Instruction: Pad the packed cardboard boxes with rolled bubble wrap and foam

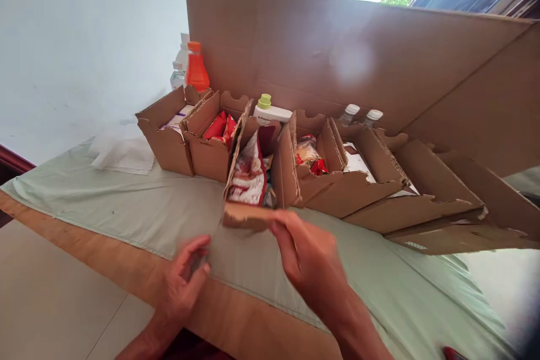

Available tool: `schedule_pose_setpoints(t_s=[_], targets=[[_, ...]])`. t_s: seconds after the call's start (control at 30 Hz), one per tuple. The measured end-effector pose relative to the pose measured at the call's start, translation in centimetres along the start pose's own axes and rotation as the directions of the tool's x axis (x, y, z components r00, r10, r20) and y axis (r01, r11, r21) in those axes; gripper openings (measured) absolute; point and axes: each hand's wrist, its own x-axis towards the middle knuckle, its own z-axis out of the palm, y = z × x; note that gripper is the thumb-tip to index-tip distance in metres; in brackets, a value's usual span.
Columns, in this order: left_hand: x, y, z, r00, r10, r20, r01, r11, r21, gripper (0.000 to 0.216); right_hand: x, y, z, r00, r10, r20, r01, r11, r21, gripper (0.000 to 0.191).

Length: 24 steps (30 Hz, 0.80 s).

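My right hand [306, 244] pinches the torn front edge of a cardboard box [247, 218] between thumb and fingers. This box juts forward from the row, and a white and dark red snack bag [250, 174] stands inside it with other packets partly hidden behind. Left of it, low over the cloth, my left hand [188, 275] is empty, its thumb and fingers apart and slightly blurred. It touches no box.
Other cardboard boxes line the table, holding red packets [221, 128], mixed packets [310, 154] and white items. Behind stand an orange bottle [196, 70], a white bottle with green cap [270, 112] and a tall cardboard panel [312, 50]. White tissue [124, 152] lies left on the green cloth [139, 202].
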Motion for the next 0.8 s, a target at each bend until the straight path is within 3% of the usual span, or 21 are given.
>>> schedule_pose_setpoints(t_s=[0.07,0.1,0.17,0.23,0.3,0.33,0.4,0.43,0.5,0.63,0.8], targets=[[0.7,0.2,-1.0,0.997,-0.064,-0.041,0.064,0.998,-0.016,0.045,-4.1,-0.8,-2.5,0.998,-0.069,-0.003,0.07,0.996,0.064,0.02],[1.1,0.4,-1.4,0.996,-0.068,-0.054,0.067,0.998,-0.021,0.051,-5.9,-0.8,-3.7,0.999,-0.037,0.002,0.037,0.997,0.067,0.019],[1.8,1.1,-1.6,0.998,-0.031,-0.06,0.029,0.999,-0.029,0.061,-9.2,-0.1,-5.9,0.986,0.16,-0.049,-0.159,0.987,0.02,0.015],[2.0,1.9,-1.2,1.0,0.001,-0.029,-0.002,0.999,-0.032,0.069,-11.9,1.4,-7.4,0.884,0.417,-0.211,-0.425,0.905,0.007,0.02],[1.6,2.7,-0.6,0.999,-0.006,0.04,0.006,1.0,-0.008,0.07,-14.4,3.0,-8.1,0.767,0.543,-0.343,-0.536,0.835,0.123,0.035],[1.2,2.9,-0.2,0.996,-0.014,0.084,0.013,1.0,0.013,0.068,-15.6,3.6,-8.2,0.761,0.55,-0.345,-0.518,0.834,0.189,0.047],[-0.1,3.3,0.4,0.985,-0.025,0.17,0.015,0.998,0.064,0.057,-18.0,4.4,-7.8,0.832,0.495,-0.253,-0.442,0.865,0.237,0.062],[-0.8,3.4,0.6,0.979,-0.033,0.199,0.014,0.995,0.095,0.05,-19.2,4.4,-7.3,0.868,0.461,-0.186,-0.423,0.881,0.209,0.063],[-2.0,3.5,1.0,0.976,-0.06,0.211,0.026,0.987,0.161,0.037,-20.9,4.1,-5.7,0.891,0.447,-0.084,-0.438,0.892,0.109,0.055],[-2.3,3.7,2.6,0.975,-0.075,0.211,0.039,0.985,0.168,0.035,-20.6,4.4,-2.7,0.869,0.495,-0.022,-0.491,0.867,0.087,0.041],[0.9,3.8,7.3,0.942,0.016,0.336,-0.045,0.996,0.081,0.072,-16.7,9.1,-2.7,0.824,0.559,-0.089,-0.542,0.825,0.16,0.042]])
